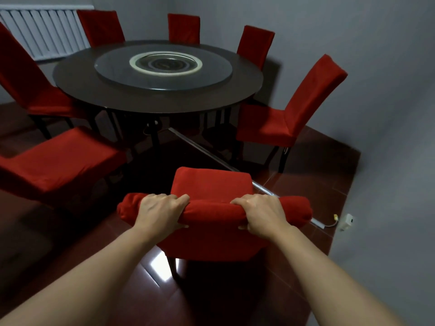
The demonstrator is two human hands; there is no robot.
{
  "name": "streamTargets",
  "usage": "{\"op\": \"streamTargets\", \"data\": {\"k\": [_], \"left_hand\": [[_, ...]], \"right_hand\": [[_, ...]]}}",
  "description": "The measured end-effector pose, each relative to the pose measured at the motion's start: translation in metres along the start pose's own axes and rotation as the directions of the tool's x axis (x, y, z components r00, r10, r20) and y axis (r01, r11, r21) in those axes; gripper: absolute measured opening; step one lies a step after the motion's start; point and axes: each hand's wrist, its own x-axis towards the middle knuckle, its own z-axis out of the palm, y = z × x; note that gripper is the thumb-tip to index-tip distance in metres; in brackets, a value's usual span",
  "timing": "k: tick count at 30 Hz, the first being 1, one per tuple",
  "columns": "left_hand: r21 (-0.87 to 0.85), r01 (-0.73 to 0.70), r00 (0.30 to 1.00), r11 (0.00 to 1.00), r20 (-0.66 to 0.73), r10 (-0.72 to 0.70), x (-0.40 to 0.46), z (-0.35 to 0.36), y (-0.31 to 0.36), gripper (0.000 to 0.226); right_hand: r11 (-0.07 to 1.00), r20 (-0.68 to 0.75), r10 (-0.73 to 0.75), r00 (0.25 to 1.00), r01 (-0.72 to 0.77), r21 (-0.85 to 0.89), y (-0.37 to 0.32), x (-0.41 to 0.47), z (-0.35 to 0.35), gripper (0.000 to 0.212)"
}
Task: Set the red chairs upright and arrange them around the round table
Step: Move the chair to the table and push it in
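Looking down the room, I have the round table [157, 90] straight ahead, its near edge facing me across a stretch of dark floor [235, 302]. Six red chairs already stand upright about its rim: three at the far edge, one at the right edge [294, 109], and two on the left, the nearer of them [58, 161] angled toward the gap in front of me.

That open gap at the near edge is what my next move turns on. The chair I hold [211, 184] stands upright between me and the table, seat pointing at the table, well apart from its near edge. The top rail of its backrest runs left to right across my view, square to the line of push.

My left hand [160, 212] wraps the rail left of centre, fingers curled over the top and thumb beneath. My right hand [261, 215] grips it right of centre the same way. Both sit about equally far from the middle, so I judge an even forward shove would slide it straight in.
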Motion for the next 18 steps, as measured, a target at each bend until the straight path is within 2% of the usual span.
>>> {"op": "streamTargets", "data": {"k": [9,18], "left_hand": [[-0.090,0.028,1.000,0.996,-0.004,-0.028,0.050,-0.003,0.056,0.062],[-0.104,0.026,1.000,0.994,-0.013,-0.027,0.067,-0.002,0.070,0.063]], "right_hand": [[1.000,0.078,0.011,0.997,-0.010,-0.025,0.079,0.020,-0.012,0.061],[0.999,-0.011,-0.005,1.000,0.005,-0.051,0.103,0.027,0.001,0.061]]}}
